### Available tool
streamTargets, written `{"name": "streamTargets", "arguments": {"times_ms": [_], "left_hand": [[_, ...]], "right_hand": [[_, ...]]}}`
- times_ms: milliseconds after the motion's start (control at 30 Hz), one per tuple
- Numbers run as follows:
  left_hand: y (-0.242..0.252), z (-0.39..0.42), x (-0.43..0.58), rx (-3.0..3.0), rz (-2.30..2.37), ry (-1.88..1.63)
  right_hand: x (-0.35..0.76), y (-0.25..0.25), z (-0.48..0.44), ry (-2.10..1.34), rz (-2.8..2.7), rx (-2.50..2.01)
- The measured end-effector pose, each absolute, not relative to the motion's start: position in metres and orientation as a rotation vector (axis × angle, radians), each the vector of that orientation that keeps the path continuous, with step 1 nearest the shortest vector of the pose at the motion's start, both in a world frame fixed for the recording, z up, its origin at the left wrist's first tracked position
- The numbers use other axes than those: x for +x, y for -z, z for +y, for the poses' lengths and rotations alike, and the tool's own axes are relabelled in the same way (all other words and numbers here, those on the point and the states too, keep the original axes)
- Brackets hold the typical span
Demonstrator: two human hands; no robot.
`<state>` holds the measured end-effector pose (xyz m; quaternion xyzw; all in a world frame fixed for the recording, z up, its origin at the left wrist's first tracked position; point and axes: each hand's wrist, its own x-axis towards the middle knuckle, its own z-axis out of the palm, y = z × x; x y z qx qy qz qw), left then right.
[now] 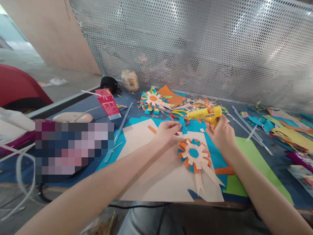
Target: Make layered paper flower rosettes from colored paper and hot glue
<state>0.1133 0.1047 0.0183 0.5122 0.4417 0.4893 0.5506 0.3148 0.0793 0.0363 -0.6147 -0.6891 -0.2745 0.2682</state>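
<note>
My right hand is wrapped round the handle of a yellow glue gun, whose nozzle points left. My left hand pinches a small blue paper strip just below the nozzle. Whether nozzle and strip touch, I cannot tell. Below my hands a paper rosette in cream, orange and blue, with two cream tails, lies on cream paper sheets. Scissors with red handles lie behind the strip, partly hidden by it and the glue gun.
Another rosette sits farther back beside orange paper and scraps. Clear glue sticks and a green sheet lie right, with colored offcuts beyond. At left are a pink packet and a jar. Perforated metal stands behind.
</note>
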Motion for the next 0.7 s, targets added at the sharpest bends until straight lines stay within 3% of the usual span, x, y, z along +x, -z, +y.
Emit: {"name": "streamTargets", "arguments": {"times_ms": [467,700], "left_hand": [[-0.0205,0.1054,0.1111,1.287,1.017,-1.164],[-0.0189,0.1061,0.1103,1.333,1.053,-1.186]], "right_hand": [[0.3162,-0.037,0.0818,0.718,-1.85,-1.754],[0.3217,-0.0435,0.0849,0.239,-1.632,-1.955]]}}
